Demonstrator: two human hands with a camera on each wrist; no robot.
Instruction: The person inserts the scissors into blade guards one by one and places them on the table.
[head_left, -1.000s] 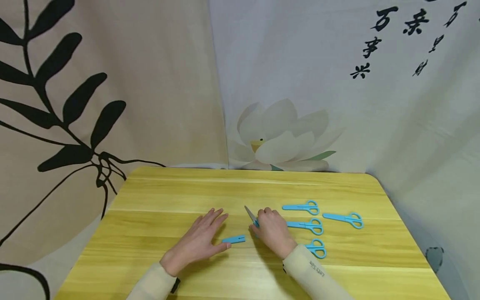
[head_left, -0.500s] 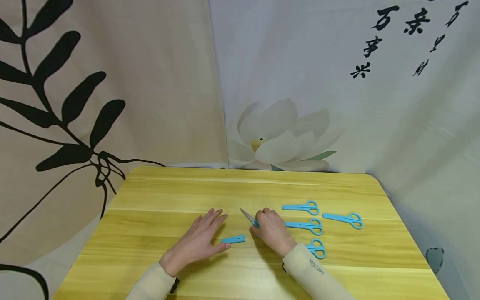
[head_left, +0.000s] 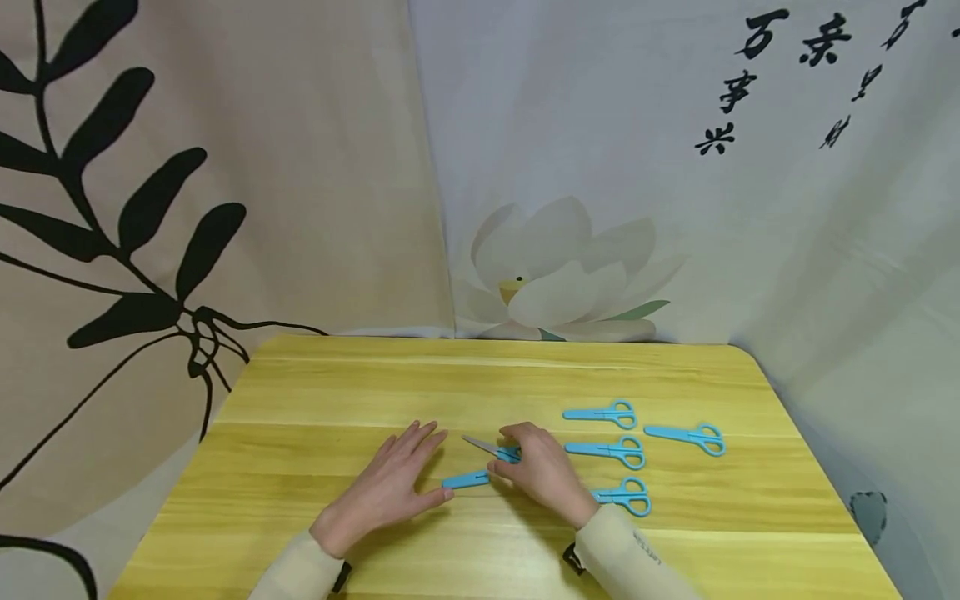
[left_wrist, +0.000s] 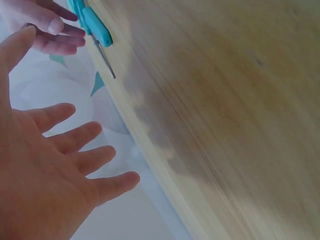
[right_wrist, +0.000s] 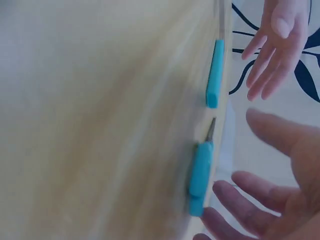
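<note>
In the head view my left hand (head_left: 390,487) is spread palm down, its thumb beside a small blue scissors sheath (head_left: 465,480). Blue-handled scissors (head_left: 507,455) lie just beyond the sheath, their bare metal blade (head_left: 478,443) pointing left. My right hand (head_left: 546,471) is over the scissors' handles, covering part of them. The right wrist view shows this hand's thumb and fingers apart, close to the scissors (right_wrist: 201,172) without gripping them; whether a fingertip touches is unclear. In the left wrist view my left fingers (left_wrist: 92,160) are stretched and hold nothing.
To the right lie several more blue scissors with covered blades: one at the back (head_left: 602,414), one in the middle (head_left: 607,451), one at far right (head_left: 686,437) and one near my right sleeve (head_left: 626,497). The wooden table (head_left: 360,383) ends before a printed curtain.
The scissors' blade has swung left, from pointing away to lying nearly crosswise. My right fingers have loosened from the handles and spread apart. My left hand has barely moved.
</note>
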